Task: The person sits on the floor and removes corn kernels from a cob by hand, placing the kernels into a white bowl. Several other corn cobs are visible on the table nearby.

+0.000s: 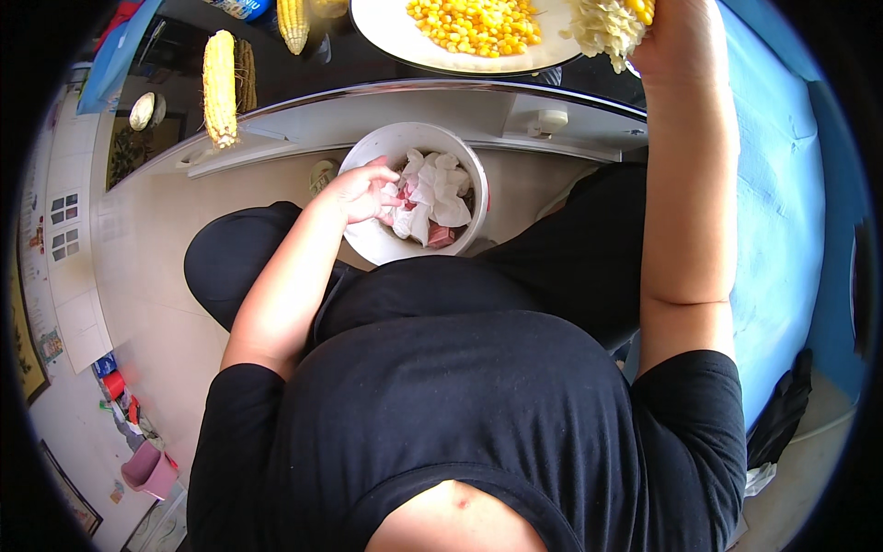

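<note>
My left hand [366, 191] hangs over the near left rim of a white bin [366, 241], fingers apart with nothing visible in them. Crumpled white tissues [441, 189] and a small reddish box [441, 236] lie in the bin. At the upper right, my right hand [682, 41] grips a corn cob [607, 35]; its visible side is mostly stripped and pale, with a few yellow kernels near the fingers. It is held over the right edge of a white plate [391, 35] heaped with loose corn kernels [478, 26]. The picture's top edge cuts off part of this hand.
The plate stands on a glossy black table [175, 55]. A yellow corn cob [220, 87] lies near its front edge, another cob [292, 23] farther back, beside a blue object [241, 7]. A small pale rounded object [143, 110] sits left. A blue-covered seat [777, 184] is at right.
</note>
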